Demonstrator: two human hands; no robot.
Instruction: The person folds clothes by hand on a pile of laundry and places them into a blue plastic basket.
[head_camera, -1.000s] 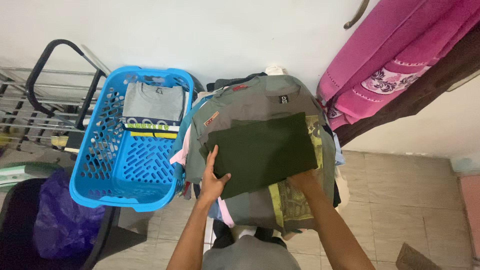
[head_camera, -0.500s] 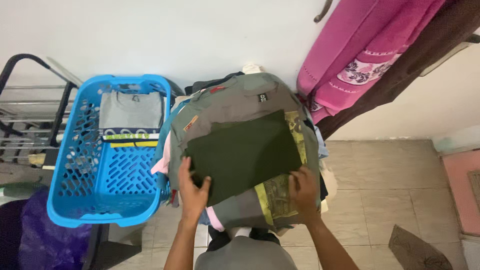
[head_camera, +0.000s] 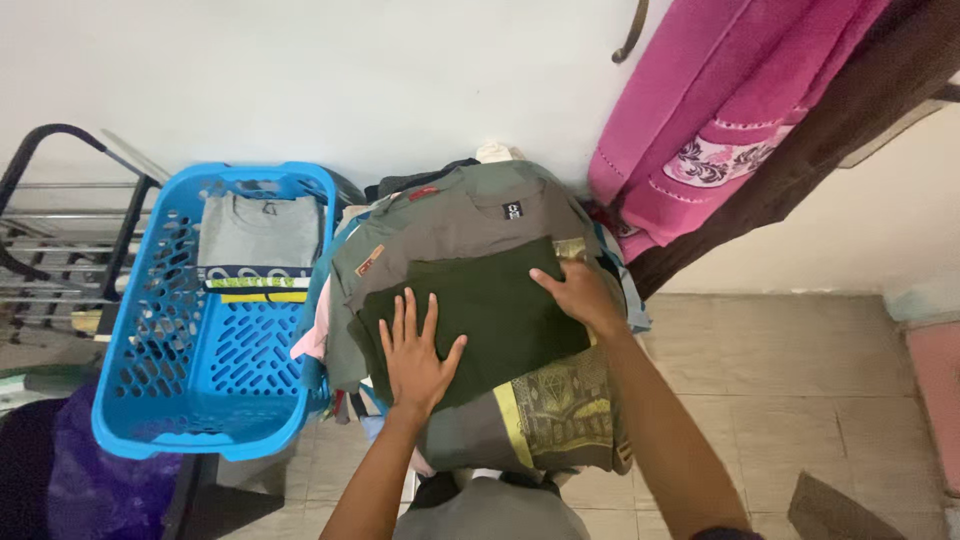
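Under both hands (head_camera: 415, 355), dark green folded cloth (head_camera: 500, 300)

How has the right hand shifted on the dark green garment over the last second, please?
Yes. The right hand slid from the dark green garment's near right corner up to its far right corner, toward the wall.

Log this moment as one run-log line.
left hand: flat on dark green garment | right hand: pressing its right edge | garment: atop clothes pile | blue basket: beside pile

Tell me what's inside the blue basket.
The blue basket holds one folded grey shirt with dark and yellow stripes at its far end. Whatever lies beneath that shirt is hidden.
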